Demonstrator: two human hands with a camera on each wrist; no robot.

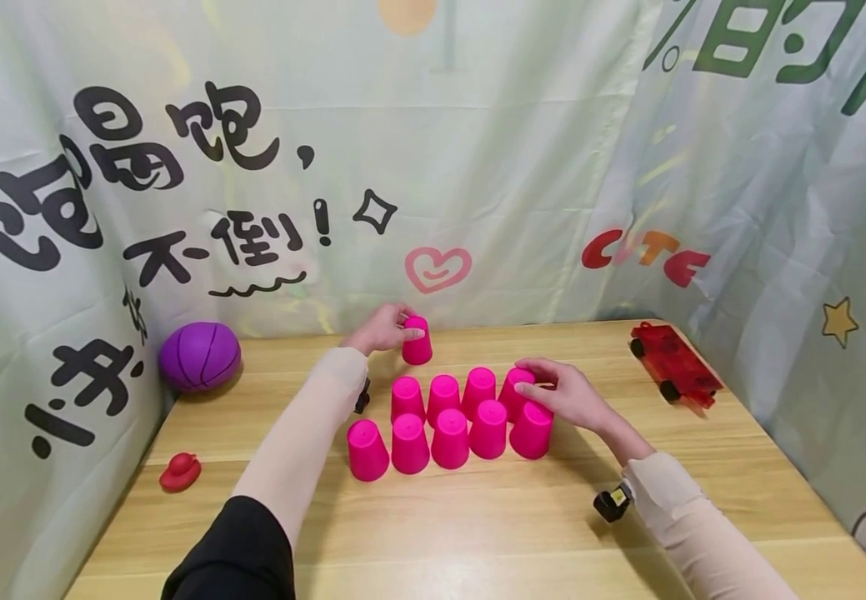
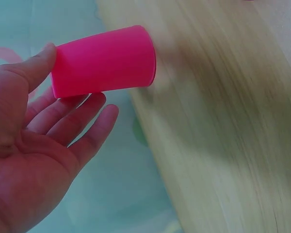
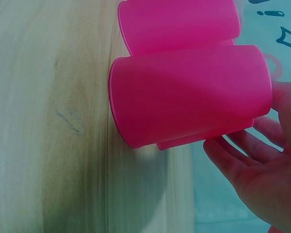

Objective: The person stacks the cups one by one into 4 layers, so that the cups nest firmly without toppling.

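Note:
At the back of the table my left hand (image 1: 385, 328) pinches a pink plastic cup (image 1: 417, 343) between thumb and fingers. This cup is upside down, narrow end up; in the left wrist view the same cup (image 2: 104, 63) has its rim toward the wood. Nearer me, several matching upside-down cups form two rows. My right hand (image 1: 563, 393) grips the rightmost cup of the back row (image 1: 513, 390) near its top. Just in front of that hand stands the rightmost front-row cup (image 1: 531, 432), large in the right wrist view, partly hiding the gripped cup (image 3: 203, 136).
A purple ball (image 1: 200, 357) sits at the table's back left corner, with a small red hat-shaped toy (image 1: 180, 472) nearer on the left. A red translucent toy car (image 1: 674, 362) lies at the back right. A printed curtain (image 1: 508, 192) surrounds the wooden table (image 1: 433, 533).

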